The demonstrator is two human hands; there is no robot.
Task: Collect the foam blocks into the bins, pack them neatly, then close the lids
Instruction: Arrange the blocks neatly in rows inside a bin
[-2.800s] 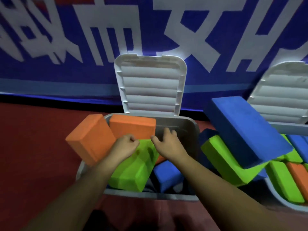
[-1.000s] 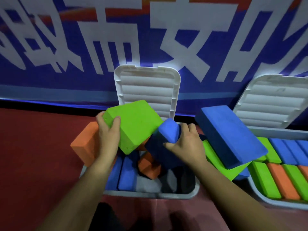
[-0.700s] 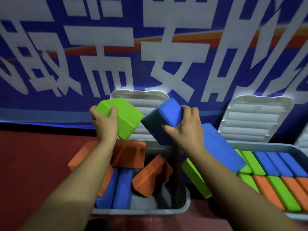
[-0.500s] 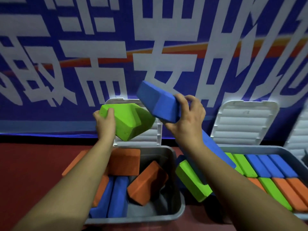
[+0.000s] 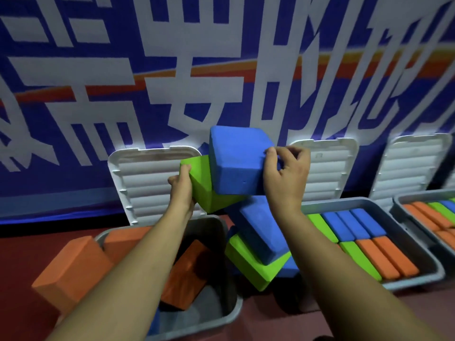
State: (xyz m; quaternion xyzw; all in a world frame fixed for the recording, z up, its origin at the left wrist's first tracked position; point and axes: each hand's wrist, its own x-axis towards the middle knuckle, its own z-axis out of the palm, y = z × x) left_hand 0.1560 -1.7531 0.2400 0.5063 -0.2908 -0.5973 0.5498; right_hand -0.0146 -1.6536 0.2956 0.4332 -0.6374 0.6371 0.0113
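My left hand [image 5: 181,191] grips a green foam block [image 5: 205,187] and my right hand [image 5: 285,175] grips a blue foam block [image 5: 237,161]; both blocks are raised above the left grey bin [image 5: 230,286], the blue one overlapping the green. That bin holds orange blocks [image 5: 188,271], one tilted, and its white ribbed lid [image 5: 145,178] stands open behind. An orange block [image 5: 69,269] leans on the bin's left rim. Between the bins a blue block [image 5: 258,232] lies on a green block [image 5: 253,264].
A second grey bin [image 5: 418,271] to the right holds neat rows of green, blue and orange blocks, its lid [image 5: 327,168] open. A third bin [image 5: 428,212] with open lid [image 5: 411,166] is at the far right. A blue banner wall stands behind; the floor [image 5: 14,267] is red.
Both hands lifted the green and blue blocks out of the left bin and moved them right, together. The view swung right, showing a third bin.
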